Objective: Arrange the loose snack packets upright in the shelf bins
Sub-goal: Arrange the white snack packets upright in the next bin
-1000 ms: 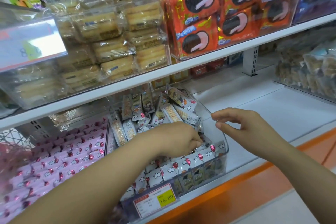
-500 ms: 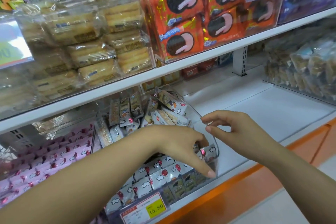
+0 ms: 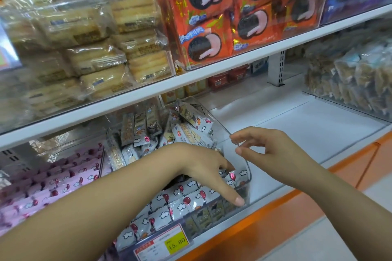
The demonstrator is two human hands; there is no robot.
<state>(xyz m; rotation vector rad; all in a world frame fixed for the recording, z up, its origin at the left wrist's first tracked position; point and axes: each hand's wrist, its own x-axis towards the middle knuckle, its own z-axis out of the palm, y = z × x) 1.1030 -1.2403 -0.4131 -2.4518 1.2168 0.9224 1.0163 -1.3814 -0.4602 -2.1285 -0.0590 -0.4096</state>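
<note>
A clear plastic bin on the lower shelf holds several white snack packets printed with clouds and red balloons. The front ones stand in a row; loose ones lie piled at the back. My left hand reaches down into the bin's front right corner, fingers spread over the packets, index fingertip near the front wall. Whether it grips one is hidden. My right hand hovers at the bin's right rim, thumb and forefinger close together on the clear edge.
A yellow price tag hangs on the bin front. Pink packets fill the bin to the left. White shelf floor lies to the right. The upper shelf carries wafer packs and orange cookie packs. An orange ledge runs below.
My left hand has slid from the middle of the bin forward and right into its front corner, fingers extending. My right hand has stayed at the bin's right rim.
</note>
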